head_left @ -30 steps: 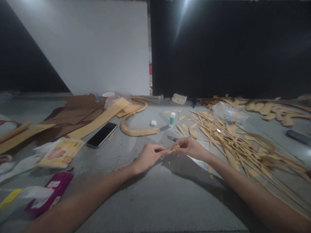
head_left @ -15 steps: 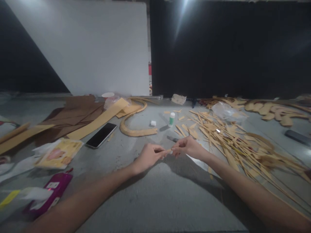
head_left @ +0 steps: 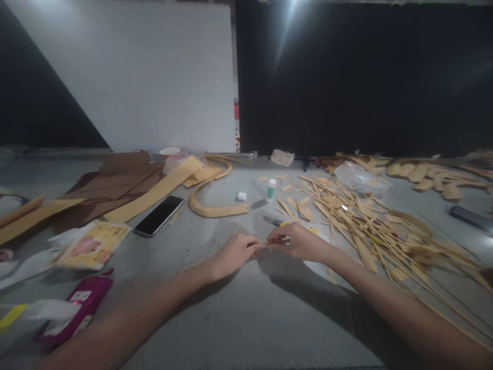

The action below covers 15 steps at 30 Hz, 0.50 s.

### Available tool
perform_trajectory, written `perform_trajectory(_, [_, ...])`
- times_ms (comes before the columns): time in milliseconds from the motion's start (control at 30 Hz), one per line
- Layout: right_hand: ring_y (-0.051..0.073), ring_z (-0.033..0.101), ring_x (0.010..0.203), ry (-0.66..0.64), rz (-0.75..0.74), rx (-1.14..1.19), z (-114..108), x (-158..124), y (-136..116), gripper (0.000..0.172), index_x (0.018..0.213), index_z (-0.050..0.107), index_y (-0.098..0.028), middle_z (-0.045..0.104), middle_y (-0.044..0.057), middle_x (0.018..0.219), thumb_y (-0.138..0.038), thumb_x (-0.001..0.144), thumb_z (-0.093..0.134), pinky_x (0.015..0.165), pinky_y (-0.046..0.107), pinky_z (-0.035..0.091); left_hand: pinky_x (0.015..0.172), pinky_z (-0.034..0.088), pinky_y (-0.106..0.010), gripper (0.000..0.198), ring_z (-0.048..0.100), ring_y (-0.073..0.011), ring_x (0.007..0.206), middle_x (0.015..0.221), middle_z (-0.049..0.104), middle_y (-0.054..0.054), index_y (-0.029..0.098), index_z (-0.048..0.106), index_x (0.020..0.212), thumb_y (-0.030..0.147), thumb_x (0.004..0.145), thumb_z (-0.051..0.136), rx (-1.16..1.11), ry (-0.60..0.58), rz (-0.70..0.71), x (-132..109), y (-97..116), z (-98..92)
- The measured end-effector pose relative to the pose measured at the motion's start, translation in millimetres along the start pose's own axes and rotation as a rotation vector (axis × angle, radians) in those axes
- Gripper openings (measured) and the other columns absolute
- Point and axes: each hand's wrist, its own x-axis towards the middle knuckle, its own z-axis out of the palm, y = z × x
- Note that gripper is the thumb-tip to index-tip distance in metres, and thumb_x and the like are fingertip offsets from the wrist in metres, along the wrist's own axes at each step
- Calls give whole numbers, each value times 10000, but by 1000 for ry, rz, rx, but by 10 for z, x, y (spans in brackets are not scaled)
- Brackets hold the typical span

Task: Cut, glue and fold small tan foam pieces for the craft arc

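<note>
Between the fingertips of both hands runs a short, thin tan strip [head_left: 274, 242], low over the grey table. My left hand [head_left: 233, 254] pinches its left end, and my right hand [head_left: 302, 242] grips the right end; the fingers hide part of it. Just behind my right hand lies a knife [head_left: 272, 221] with a grey blade and yellow parts, partly covered by the hand. A small white-and-green bottle [head_left: 271, 191] stands upright beyond the hands, with a white cap [head_left: 241, 196] to its left. A curved tan band [head_left: 217, 211] lies behind my left hand.
Loose tan strips [head_left: 358, 231] are heaped on the right, beside a clear plastic bag [head_left: 356, 174]. To the left lie a phone [head_left: 159, 216], a yellow tissue packet [head_left: 94, 244], a purple device [head_left: 79, 308] and brown sheets [head_left: 115, 180]. Upright panels [head_left: 154, 77] stand behind the table.
My right hand has turned and shifted slightly right, so more of the strip shows between the hands. The knife's yellow part is now visible behind it. My left hand still pinches.
</note>
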Motion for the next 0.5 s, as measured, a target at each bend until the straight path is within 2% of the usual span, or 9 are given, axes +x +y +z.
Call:
perform_trajectory(133, [176, 693, 716, -22, 26, -13, 105, 2, -27, 153, 940, 838, -226, 801, 27, 823, -242, 989, 694, 659, 288, 470, 803, 490, -288, 265, 709, -186, 790, 883, 821, -40, 222, 860, 1003, 298, 1028, 608, 86, -18, 74, -30, 82, -4])
perform_trajectory(233, [167, 685, 685, -22, 67, 35, 85, 6, 18, 155, 914, 835, -220, 789, 14, 785, -183, 960, 692, 636, 273, 467, 866, 502, -307, 254, 742, -213, 899, 1035, 845, -58, 241, 859, 1073, 340, 1037, 628, 91, 8, 83, -13, 82, 0])
perform_trajectory(300, [171, 697, 703, -11, 63, 71, 43, 11, 43, 166, 883, 830, -215, 783, 14, 774, -162, 946, 686, 660, 270, 486, 865, 505, -308, 264, 745, -219, 923, 1067, 844, -66, 238, 857, 1094, 362, 1041, 629, 90, 29, 86, 1, 73, -10])
perform_trajectory(400, [178, 711, 737, -7, 52, 133, -3, 19, 60, 183, 870, 825, -203, 781, 21, 787, -181, 953, 664, 679, 269, 503, 812, 495, -287, 271, 725, -195, 843, 949, 835, -57, 219, 861, 1035, 350, 1039, 623, 88, 29, 81, 8, 64, -44])
perform_trajectory(500, [171, 675, 684, -12, 56, 133, -23, 21, 64, 182, 884, 812, -196, 760, 23, 761, -242, 972, 659, 628, 267, 467, 746, 471, -273, 338, 677, -171, 747, 816, 791, -44, 194, 850, 947, 365, 1056, 579, 72, 14, 79, 11, 30, -75])
